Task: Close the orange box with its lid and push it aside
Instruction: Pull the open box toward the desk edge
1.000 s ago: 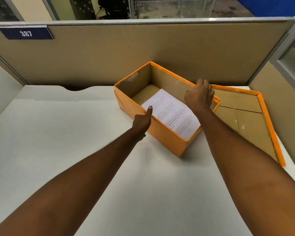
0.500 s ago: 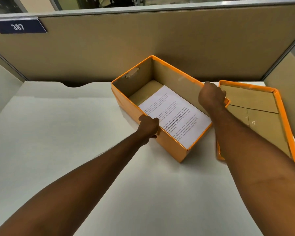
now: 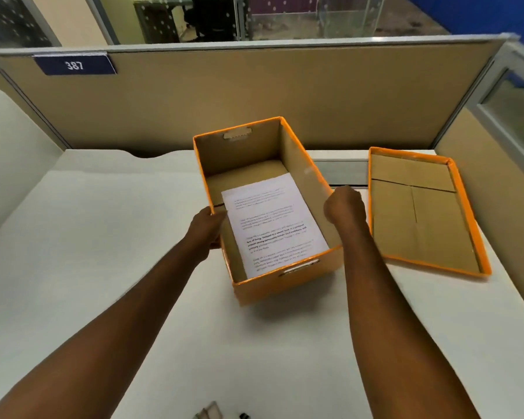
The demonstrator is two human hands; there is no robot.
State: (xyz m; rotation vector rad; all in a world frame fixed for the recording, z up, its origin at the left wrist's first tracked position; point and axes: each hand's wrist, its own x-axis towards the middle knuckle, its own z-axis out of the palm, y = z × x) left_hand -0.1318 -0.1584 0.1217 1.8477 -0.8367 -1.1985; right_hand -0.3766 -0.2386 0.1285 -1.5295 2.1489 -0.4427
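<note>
An open orange box (image 3: pixel 288 284) with a brown cardboard inside stands in the middle of the white desk, its short end facing me. A printed sheet of paper (image 3: pixel 270 222) lies on its floor. My left hand (image 3: pixel 208 226) grips the box's left wall at the rim. My right hand (image 3: pixel 345 207) is closed on the right wall's rim. The orange lid (image 3: pixel 421 216) lies upside down on the desk just right of the box, apart from it, its brown inside facing up.
A tan cubicle partition (image 3: pixel 254 95) with a blue "387" plate (image 3: pixel 74 65) runs behind the desk, and a side panel (image 3: pixel 496 192) closes off the right. Small objects (image 3: pixel 209 414) peek in at the desk's near edge. White desk surface (image 3: pixel 103 237) extends left of the box.
Both hands closed onto the box's side walls, and the box turned from a diagonal to nearly square with me. The lid now lies clear of the box on the right.
</note>
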